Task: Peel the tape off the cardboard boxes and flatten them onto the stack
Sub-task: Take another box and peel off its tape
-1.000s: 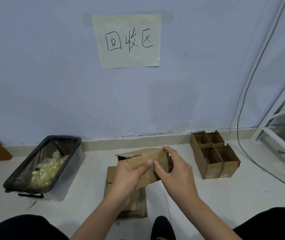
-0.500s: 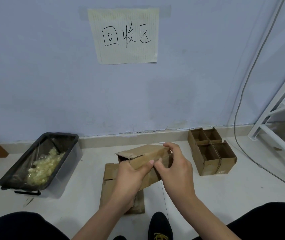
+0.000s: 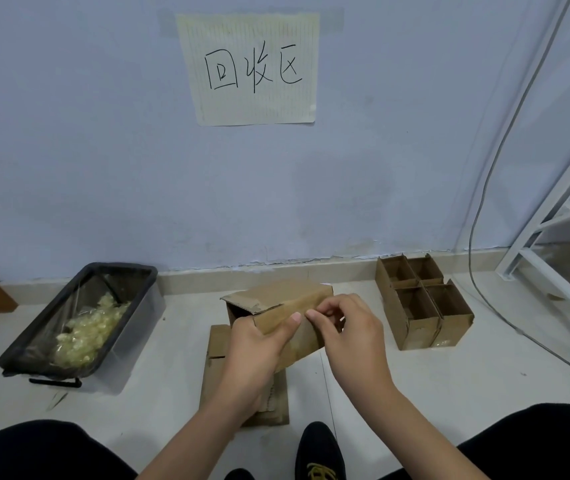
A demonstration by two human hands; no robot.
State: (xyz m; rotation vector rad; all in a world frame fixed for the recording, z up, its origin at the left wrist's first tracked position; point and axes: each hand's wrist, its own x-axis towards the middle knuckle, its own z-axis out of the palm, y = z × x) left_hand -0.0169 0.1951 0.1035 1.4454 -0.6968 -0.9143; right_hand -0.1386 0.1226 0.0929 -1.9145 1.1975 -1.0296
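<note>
A small brown cardboard box (image 3: 283,299) is held up over the floor, its left end open with a torn flap. My left hand (image 3: 255,348) grips the box from below, thumb across its near face. My right hand (image 3: 349,334) has its fingers curled at the box's right end, thumb and fingertips pinching at the top edge; any tape there is too small to make out. Under the hands lies the stack of flattened cardboard (image 3: 216,372) on the floor.
A black bin (image 3: 127,271) lined with clear plastic stands at the left, holding crumpled tape. A cluster of several open boxes (image 3: 422,306) sits at the right by the wall. A white metal frame (image 3: 550,271) and a cable (image 3: 477,265) lie further right. My shoe (image 3: 318,452) is below.
My right hand's fingers have curled in from the box's far right corner to pinch near its top edge. The box has stayed in my left hand.
</note>
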